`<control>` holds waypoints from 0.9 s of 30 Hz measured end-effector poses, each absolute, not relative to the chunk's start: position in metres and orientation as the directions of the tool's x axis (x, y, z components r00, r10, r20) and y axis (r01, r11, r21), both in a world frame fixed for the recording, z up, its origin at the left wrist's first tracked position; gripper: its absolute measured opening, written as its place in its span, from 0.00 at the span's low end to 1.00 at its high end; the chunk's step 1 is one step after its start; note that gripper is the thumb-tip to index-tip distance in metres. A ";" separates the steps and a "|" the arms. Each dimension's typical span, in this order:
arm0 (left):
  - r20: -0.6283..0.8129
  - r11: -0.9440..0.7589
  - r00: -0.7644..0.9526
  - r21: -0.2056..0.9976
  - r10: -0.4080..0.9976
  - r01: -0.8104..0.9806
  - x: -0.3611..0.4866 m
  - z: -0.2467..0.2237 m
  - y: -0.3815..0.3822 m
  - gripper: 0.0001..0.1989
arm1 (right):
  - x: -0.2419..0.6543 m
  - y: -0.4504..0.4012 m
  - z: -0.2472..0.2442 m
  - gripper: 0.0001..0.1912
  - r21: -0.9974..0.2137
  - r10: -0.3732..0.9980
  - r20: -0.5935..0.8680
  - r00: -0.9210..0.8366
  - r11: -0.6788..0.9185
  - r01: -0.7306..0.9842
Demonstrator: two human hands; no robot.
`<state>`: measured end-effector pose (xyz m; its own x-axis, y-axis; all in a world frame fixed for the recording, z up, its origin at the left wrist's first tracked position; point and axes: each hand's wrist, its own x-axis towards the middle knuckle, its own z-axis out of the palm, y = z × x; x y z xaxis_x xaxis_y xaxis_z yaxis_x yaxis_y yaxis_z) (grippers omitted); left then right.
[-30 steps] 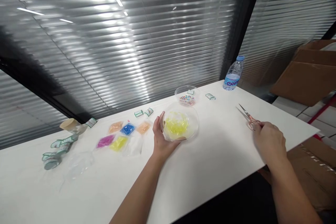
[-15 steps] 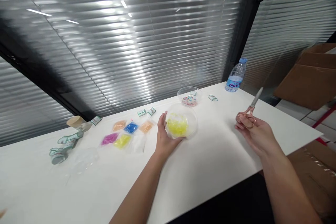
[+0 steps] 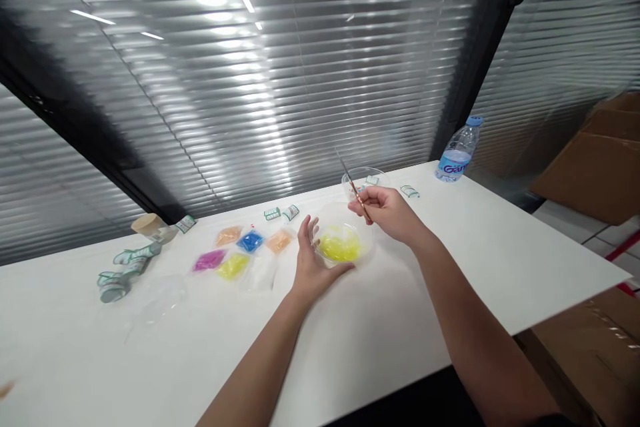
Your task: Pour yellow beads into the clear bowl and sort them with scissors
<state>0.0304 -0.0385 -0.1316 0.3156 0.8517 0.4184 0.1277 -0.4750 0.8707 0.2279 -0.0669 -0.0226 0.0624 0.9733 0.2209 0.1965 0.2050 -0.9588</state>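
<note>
My left hand (image 3: 313, 270) curves around the left side of a clear plastic bowl (image 3: 366, 248), thumb along its near edge. Inside the bowl lies a shiny yellow mass (image 3: 340, 244), too blurred to name surely. My right hand (image 3: 389, 212) grips rose-gold scissors (image 3: 354, 188) above the bowl's right side, blades pointing up and away to the left. Behind them a second clear bowl (image 3: 384, 180), partly hidden by my right hand, contains a small white-and-green packet (image 3: 371, 181).
Left of the bowl lie sachets: orange (image 3: 279, 241), blue (image 3: 251, 241), magenta (image 3: 209, 259) and yellow (image 3: 233, 266). Further left are crumpled green-and-white wrappers (image 3: 134, 265), clear film (image 3: 159, 299) and a beige-lidded tub (image 3: 148, 223). A water bottle (image 3: 454, 159) stands back right; blinds (image 3: 320, 80) rise behind.
My right hand has brought the scissors leftward from the table's right side to above the bowl. The bowl appears tipped less towards me, with my left hand still around it.
</note>
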 end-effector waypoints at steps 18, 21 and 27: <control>0.938 -0.705 0.284 -0.065 0.198 0.707 0.013 -0.104 -0.042 0.30 | 0.196 -0.113 -0.022 0.07 -0.239 0.739 0.667 -0.093 0.331 0.913; 0.929 -0.632 0.365 -0.244 0.066 0.736 0.012 -0.095 -0.045 0.21 | 0.176 -0.127 -0.018 0.08 -0.061 0.679 0.690 -0.249 0.398 0.915; 0.947 -0.625 0.322 -0.253 -0.003 0.739 0.003 -0.086 -0.045 0.12 | 0.180 -0.142 -0.002 0.14 -0.121 0.622 0.679 -0.389 0.618 0.777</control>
<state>0.0032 -0.0454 -0.0859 0.3219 -0.0034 0.9468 0.7387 -0.6246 -0.2534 0.1803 -0.1425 -0.0019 -0.3893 0.6224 0.6790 0.7769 0.6179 -0.1210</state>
